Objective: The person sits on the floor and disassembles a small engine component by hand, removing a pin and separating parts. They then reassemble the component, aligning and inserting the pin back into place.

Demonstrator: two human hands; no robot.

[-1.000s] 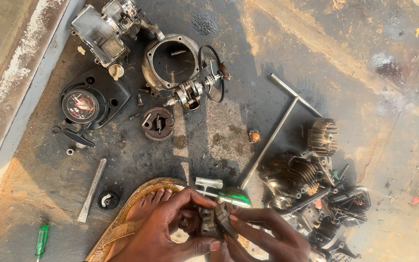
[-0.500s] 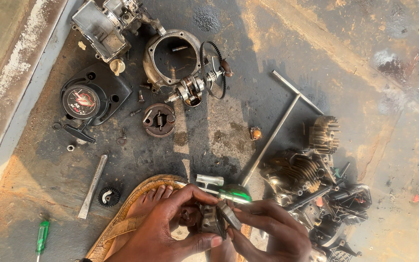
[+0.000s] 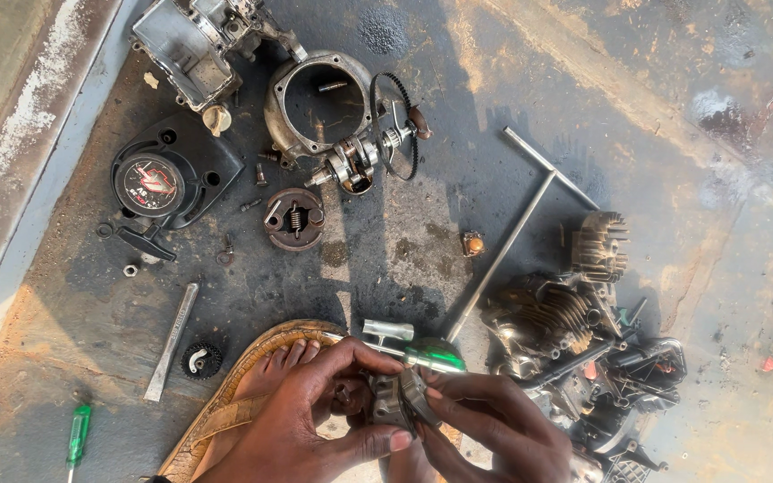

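My left hand (image 3: 301,420) and my right hand (image 3: 494,425) together grip a small grey metal engine part (image 3: 397,398) low in the middle of the view. Fingers of both hands close around it from either side. Just above the part lie a green-handled screwdriver (image 3: 436,358) and a short metal socket piece (image 3: 386,334). My foot in a tan sandal (image 3: 225,416) rests under my left hand.
On the oily concrete floor lie a round engine housing (image 3: 319,103), a crankshaft with a belt (image 3: 373,152), a black starter cover (image 3: 167,179), a clutch disc (image 3: 293,219), a T-handle wrench (image 3: 516,228), finned cylinder parts (image 3: 565,309), a chisel (image 3: 172,340), a small gear (image 3: 199,360) and another green screwdriver (image 3: 76,434).
My fingers have shifted slightly on the grey part, and the view has drifted a little. The parts on the floor lie as before.
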